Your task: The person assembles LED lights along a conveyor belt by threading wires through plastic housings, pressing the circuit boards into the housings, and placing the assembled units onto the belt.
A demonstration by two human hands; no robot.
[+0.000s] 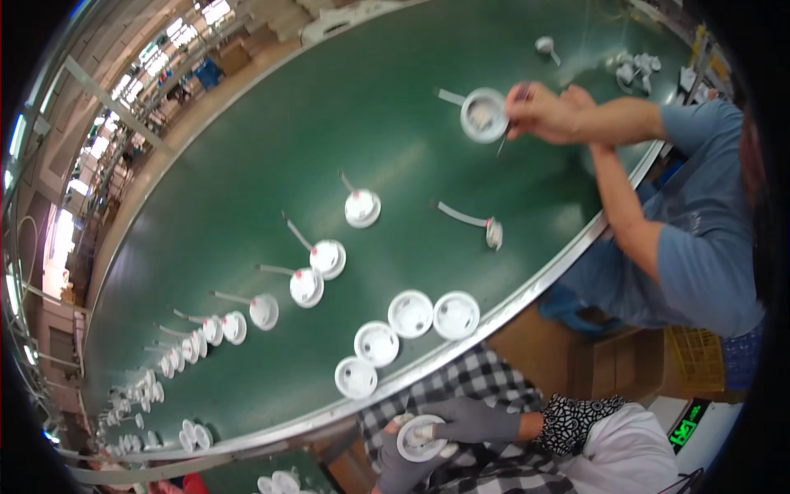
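Note:
Over my black-and-white checked apron [461, 375], both my hands wear grey gloves with bare fingertips. My left hand [397, 468] is closed round a white round lamp housing [409, 451], its hollow side up. From the right, my right hand [477, 420] reaches with its fingertips pressed into the housing; whether they pinch a small part inside is hidden. Just beyond, at the belt's near edge, lie several open white housings [410, 314] with dark holes in them.
Across the green conveyor belt [247, 206] runs a line of white housings [327, 258] with pale wire sleeves. A loose wired part [494, 234] lies nearer the right. At the right, a co-worker in blue holds another housing [484, 115]. A metal rim [527, 298] edges the belt.

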